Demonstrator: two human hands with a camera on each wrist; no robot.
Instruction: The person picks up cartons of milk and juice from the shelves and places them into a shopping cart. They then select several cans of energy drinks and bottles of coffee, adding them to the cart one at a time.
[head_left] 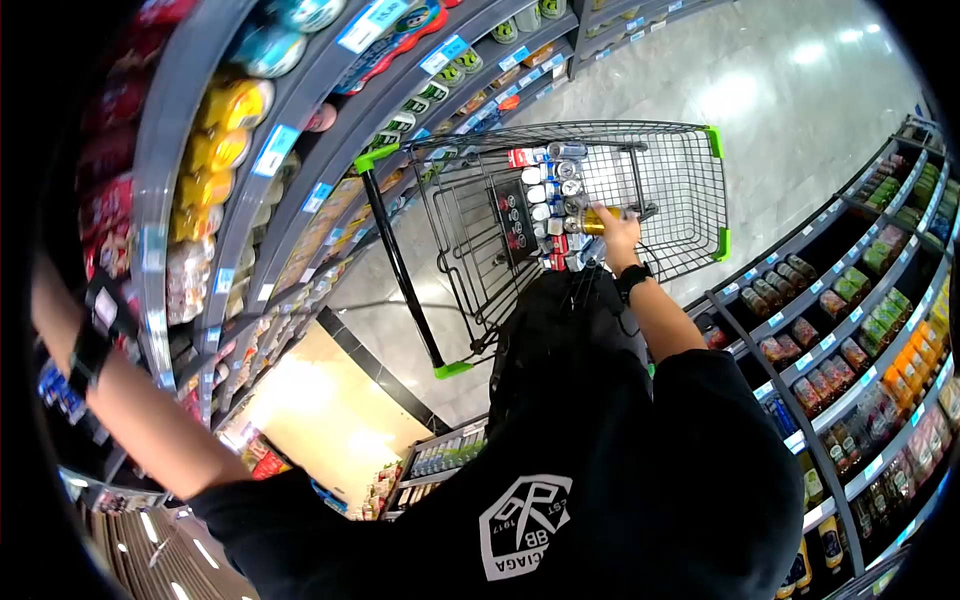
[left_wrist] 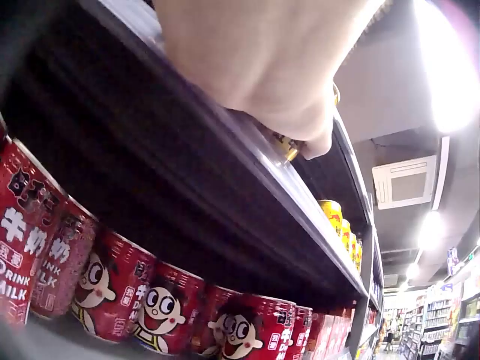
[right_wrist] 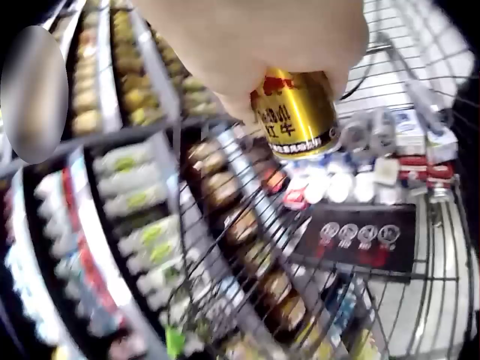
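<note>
Gold can (right_wrist: 294, 112): top centre of the right wrist view. Right hand (right_wrist: 247, 45) grips its upper part, fingers wrapped round it. In the head view it sits centre-right, over the cart (head_left: 690, 200) and just beside the packed cans (head_left: 548, 205) lined up in the basket. Left hand (left_wrist: 255, 60): top of the left wrist view, fingers curled over a shelf can (left_wrist: 289, 144), mostly hidden, on the upper shelf (left_wrist: 187, 150). More yellow cans (left_wrist: 334, 214) sit further along it. Red cans (left_wrist: 157, 307) fill the shelf below, lower left.
</note>
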